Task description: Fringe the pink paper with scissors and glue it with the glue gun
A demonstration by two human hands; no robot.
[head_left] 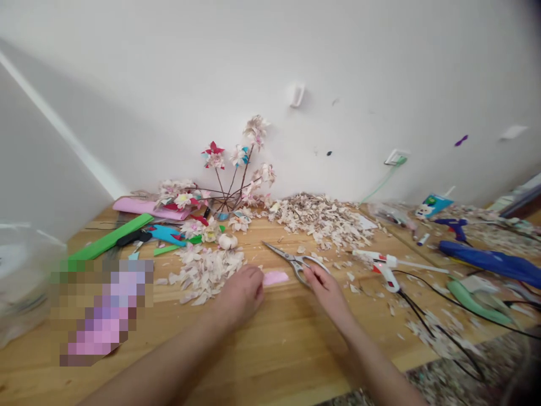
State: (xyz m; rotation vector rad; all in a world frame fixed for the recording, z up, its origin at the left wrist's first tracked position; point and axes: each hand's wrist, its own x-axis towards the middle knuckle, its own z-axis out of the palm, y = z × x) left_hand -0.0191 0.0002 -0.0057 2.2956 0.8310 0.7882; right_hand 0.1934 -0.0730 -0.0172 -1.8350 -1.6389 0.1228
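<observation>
The right hand (326, 290) lies over the looped handles of the steel scissors (296, 264), fingers closed around them in a narrow grip, with the blades pointing up and to the left across the wooden tabletop (291, 352). The left hand (240, 296) rests on the tabletop just left of the scissors, its fingers drawn together and nothing visible in them. Its fingertips (258, 288) sit just beside a small pink foam scrap (275, 278), which lies against the scissors' near side, between the two hands. Further left of the scissors spreads a heap of pale petal-shaped cuttings (207, 275), and a larger heap (321, 221) lies beyond them. Past that left heap, farther from the scissors, stands a cluster of handmade flowers on thin stems (236, 175) against the wall. To the right of the scissors, near them, lies a white hot glue gun (382, 266) with a black cord (439, 304) trailing away. Well left of the scissors, a green foam strip (109, 238) lies on the wood, with a pink foam roll (147, 207) beyond it.
</observation>
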